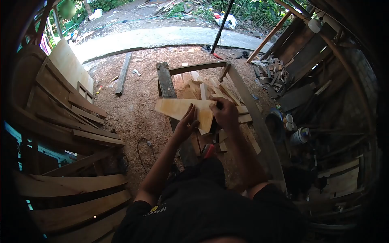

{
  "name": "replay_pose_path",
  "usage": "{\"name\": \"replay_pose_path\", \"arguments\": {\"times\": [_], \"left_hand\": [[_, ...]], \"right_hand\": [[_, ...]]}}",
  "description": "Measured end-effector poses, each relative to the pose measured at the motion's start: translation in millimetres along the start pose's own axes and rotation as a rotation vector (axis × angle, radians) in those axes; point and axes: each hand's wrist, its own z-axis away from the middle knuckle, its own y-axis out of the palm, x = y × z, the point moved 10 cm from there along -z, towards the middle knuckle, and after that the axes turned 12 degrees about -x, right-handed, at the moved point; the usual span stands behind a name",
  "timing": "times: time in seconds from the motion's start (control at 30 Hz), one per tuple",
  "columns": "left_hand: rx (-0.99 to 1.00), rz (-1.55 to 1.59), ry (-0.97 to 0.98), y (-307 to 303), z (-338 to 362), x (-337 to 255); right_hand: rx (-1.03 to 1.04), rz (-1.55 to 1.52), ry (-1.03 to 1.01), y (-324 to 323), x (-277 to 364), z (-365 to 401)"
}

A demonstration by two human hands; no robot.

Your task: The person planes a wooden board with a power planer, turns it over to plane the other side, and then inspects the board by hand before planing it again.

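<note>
A pale, flat wooden piece (pixel 174 107), narrow at its left end and wide at its right, is held above a wooden frame bench (pixel 167 83). My left hand (pixel 187 122) lies against its lower middle with the fingers stretched out. At the upper right corner of the piece, my right hand (pixel 224 113) grips it between thumb and fingers. Behind and below are several loose offcuts (pixel 231 95) within the frame. A red and black object (pixel 208 151) sits close to my body, partly hidden.
Long boards (pixel 81 184) are stacked at the left, and a pale panel (pixel 69 65) leans behind them. A beam (pixel 123 75) lies on the shavings-covered ground. Scrap wood (pixel 275 75) is piled at the right, near some cans (pixel 300 135). A cable (pixel 139 156) curls on the ground.
</note>
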Motion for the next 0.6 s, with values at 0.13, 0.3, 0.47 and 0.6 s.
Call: {"name": "replay_pose_path", "arguments": {"times": [0.13,0.3,0.47,0.6], "left_hand": [[-0.083,0.125,-0.09,13.0,16.4,25.4],[-0.155,0.122,-0.278,-4.5,75.8,71.0],[-0.253,-0.038,-0.314,-64.0,125.1,72.5],[-0.161,-0.008,-0.396,-103.6,141.3,105.6]], "right_hand": [[0.177,0.156,-0.047,42.3,9.3,-28.7],[0.509,0.276,-0.175,130.6,-5.4,-8.7],[0.69,0.245,-0.204,175.2,9.9,52.7],[0.749,0.114,-0.266,166.9,32.8,95.4]]}}
